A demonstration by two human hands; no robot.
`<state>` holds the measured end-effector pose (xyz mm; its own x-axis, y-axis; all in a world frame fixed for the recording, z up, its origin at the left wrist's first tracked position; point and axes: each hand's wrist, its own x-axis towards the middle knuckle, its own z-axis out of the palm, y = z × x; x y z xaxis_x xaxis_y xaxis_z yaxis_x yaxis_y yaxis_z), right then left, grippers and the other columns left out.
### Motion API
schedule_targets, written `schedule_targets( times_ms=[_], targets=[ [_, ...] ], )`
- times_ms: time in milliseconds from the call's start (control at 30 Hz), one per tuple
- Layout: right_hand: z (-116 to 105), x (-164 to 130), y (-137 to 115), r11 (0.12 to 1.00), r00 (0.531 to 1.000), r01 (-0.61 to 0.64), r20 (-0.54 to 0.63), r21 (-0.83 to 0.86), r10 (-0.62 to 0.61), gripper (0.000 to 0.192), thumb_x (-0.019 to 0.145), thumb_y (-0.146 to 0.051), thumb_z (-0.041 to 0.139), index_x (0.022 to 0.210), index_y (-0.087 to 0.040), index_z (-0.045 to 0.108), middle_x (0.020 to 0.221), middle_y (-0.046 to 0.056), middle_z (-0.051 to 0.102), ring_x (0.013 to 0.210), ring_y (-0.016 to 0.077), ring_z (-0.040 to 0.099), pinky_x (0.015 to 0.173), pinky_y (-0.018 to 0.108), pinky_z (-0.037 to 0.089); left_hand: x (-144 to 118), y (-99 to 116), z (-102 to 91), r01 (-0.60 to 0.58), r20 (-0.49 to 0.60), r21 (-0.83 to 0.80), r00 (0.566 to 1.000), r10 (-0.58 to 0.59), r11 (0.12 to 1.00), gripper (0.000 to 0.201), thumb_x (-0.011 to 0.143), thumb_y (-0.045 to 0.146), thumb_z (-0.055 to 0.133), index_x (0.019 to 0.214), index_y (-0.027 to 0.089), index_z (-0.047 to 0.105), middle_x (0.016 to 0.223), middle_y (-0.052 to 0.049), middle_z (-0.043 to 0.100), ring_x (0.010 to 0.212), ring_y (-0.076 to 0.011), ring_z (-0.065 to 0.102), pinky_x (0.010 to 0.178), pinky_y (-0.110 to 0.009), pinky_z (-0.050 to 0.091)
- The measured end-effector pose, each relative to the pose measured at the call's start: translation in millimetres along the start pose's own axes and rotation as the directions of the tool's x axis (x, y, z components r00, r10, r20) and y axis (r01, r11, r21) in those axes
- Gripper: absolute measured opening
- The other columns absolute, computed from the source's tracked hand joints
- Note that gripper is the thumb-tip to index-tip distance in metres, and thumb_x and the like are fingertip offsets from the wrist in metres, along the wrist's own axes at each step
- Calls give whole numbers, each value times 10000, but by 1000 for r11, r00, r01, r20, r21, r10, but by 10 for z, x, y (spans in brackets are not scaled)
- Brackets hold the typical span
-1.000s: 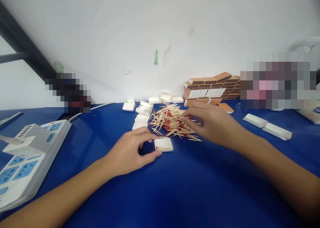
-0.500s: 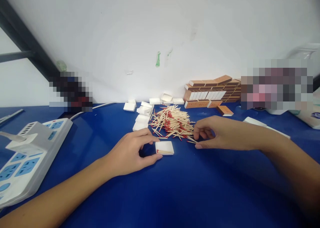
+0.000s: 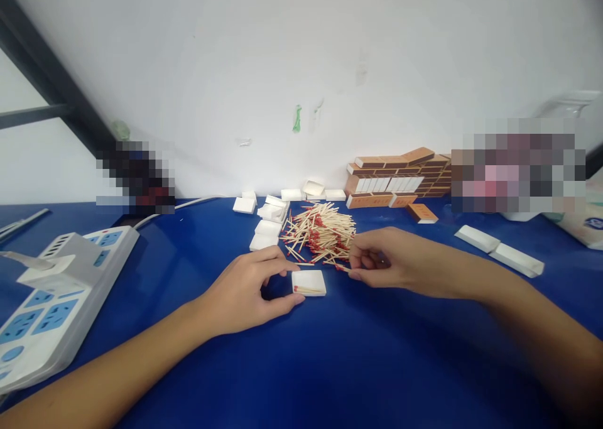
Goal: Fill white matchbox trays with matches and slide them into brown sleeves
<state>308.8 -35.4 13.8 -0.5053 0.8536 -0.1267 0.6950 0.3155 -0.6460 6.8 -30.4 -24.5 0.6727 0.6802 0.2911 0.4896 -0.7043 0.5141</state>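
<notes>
A small white matchbox tray (image 3: pixel 308 279) lies on the blue table, with a few red-headed matches along its near side. My left hand (image 3: pixel 257 287) grips the tray's left end between thumb and forefinger. Behind the tray is a heap of loose matches (image 3: pixel 323 231). At the heap's right edge my right hand (image 3: pixel 384 259) has its fingers curled and its thumb and fingertips together on a match (image 3: pixel 343 268), whose red head points left. How many matches are in that pinch I cannot tell.
White empty trays (image 3: pixel 264 233) stand left of and behind the heap. Brown matchboxes (image 3: pixel 400 181) are stacked against the wall, with one loose matchbox (image 3: pixel 422 213) in front. Two white pieces (image 3: pixel 502 250) lie at right. A power strip (image 3: pixel 89 291) occupies the left side.
My right hand has moved left, closer to the tray, and its thumb and fingers have closed on a match. My left hand still keeps hold of the tray.
</notes>
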Motion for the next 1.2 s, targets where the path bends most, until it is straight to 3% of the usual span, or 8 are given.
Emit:
schedule_targets(
  times_ms=[167, 300, 567, 767, 967, 1200],
  targets=[
    [306, 129, -157, 984, 977, 178, -126, 12, -175, 165, 947, -331, 670, 825, -219, 672, 716, -14, 602, 635, 137, 499, 580, 273, 369, 0, 19, 32, -33, -10, 3, 999, 33, 999, 302, 898, 350, 788, 1171, 231, 739, 959, -21, 662, 765, -147, 613, 666, -275, 490],
    [460, 158, -210, 979, 975, 200, -88, -50, -203, 135, 958, -288, 685, 847, -215, 663, 759, -7, 616, 671, 142, 510, 601, 280, 358, -3, 50, 32, -39, 0, 4, 999, 39, 999, 298, 897, 343, 784, 1163, 217, 736, 959, -30, 664, 773, -156, 616, 659, -277, 486],
    [484, 138, -295, 989, 986, 143, -86, 21, -141, 227, 1011, -350, 661, 834, -210, 643, 718, -29, 580, 646, 135, 488, 587, 282, 349, -18, 61, 27, -44, 1, 5, 999, 44, 999, 286, 897, 339, 783, 1149, 212, 737, 956, -21, 652, 752, -145, 594, 655, -273, 468],
    [528, 148, -215, 990, 974, 139, -181, -3, -138, 221, 1050, -376, 598, 900, -215, 617, 794, -8, 603, 705, 150, 512, 651, 295, 387, -3, 45, 32, -30, 1, 1, 1000, 30, 1000, 292, 909, 363, 771, 1170, 238, 730, 936, -7, 640, 735, -139, 586, 641, -271, 456],
    [496, 100, -199, 984, 978, 127, -148, -123, -145, 193, 1045, -316, 599, 882, -214, 603, 850, 13, 637, 759, 166, 552, 673, 304, 381, 8, 31, 42, 0, -10, -20, 1000, -1, 1000, 304, 902, 358, 781, 1171, 224, 738, 979, -21, 661, 730, -133, 581, 659, -272, 482],
    [441, 64, -242, 976, 978, 186, -69, -116, -195, 208, 1055, -285, 591, 863, -206, 605, 880, 14, 678, 807, 172, 581, 715, 302, 389, -11, 44, 25, 8, 5, -12, 1000, -8, 1000, 305, 907, 378, 782, 1165, 222, 743, 965, -14, 654, 709, -125, 569, 675, -280, 484]
  ],
)
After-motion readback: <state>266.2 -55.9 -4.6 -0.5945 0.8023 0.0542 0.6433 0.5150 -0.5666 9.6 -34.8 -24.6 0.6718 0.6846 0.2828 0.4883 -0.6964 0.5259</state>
